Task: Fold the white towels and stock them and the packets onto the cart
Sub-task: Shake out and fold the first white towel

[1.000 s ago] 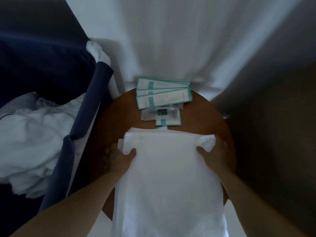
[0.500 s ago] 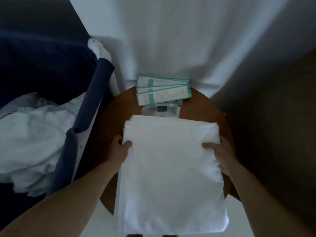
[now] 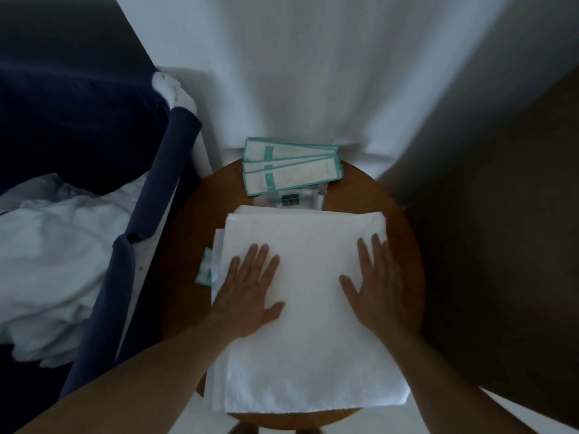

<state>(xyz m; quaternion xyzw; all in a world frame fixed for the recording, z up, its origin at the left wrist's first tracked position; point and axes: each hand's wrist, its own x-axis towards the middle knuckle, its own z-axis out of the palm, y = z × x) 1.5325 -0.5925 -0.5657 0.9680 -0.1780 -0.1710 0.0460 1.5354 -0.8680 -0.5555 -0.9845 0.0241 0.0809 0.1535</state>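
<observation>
**Fold laid down, hands now smoothing**

A moment ago both hands gripped the side edges of the white towel (image 3: 313, 324). Now the left hand (image 3: 247, 296) and right hand (image 3: 379, 292) lie flat on top of it, fingers spread and pressing, pinching nothing. The towel sits as a folded rectangle on the round wooden surface (image 3: 398, 214), its near edge reaching the surface's near rim. I judge this fold is finished and being flattened; stocking has not yet begun.

The teal-bordered packets (image 3: 291, 170) fan out at the far edge, just beyond the towel, and one more packet (image 3: 205, 270) peeks out at its left. Their print, like the dark label (image 3: 289, 200) on a clear sachet, is too small to read.
</observation>
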